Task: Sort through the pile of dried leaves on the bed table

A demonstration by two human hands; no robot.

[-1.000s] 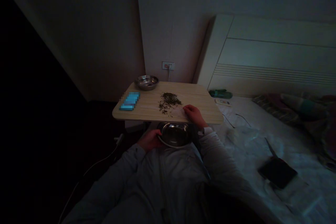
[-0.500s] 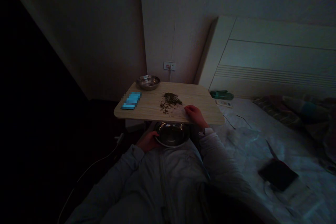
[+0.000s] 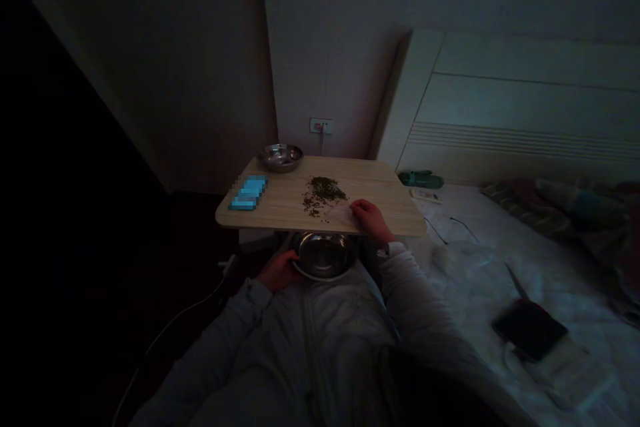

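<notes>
The room is dim. A small wooden table (image 3: 390, 203) stands in front of me with a heap of small dark bits (image 3: 323, 191) on it. My right hand (image 3: 369, 219) lies on the table's near edge, just right of the scattered bits, fingers curled; I cannot see whether it holds anything. My left hand (image 3: 278, 271) grips the left rim of a steel bowl (image 3: 323, 257) held below the table's near edge, against my lap. A second steel bowl (image 3: 280, 156) sits at the table's far left corner.
A phone with a lit blue screen (image 3: 248, 192) lies on the table's left side. A wall socket (image 3: 321, 125) is behind the table. To the right is a bed with a dark flat case (image 3: 530, 328), a green object (image 3: 421, 179) and a white headboard (image 3: 520, 107).
The bowl and my left hand have shifted slightly left and up under the table edge. My right hand has stayed by the scattered bits.
</notes>
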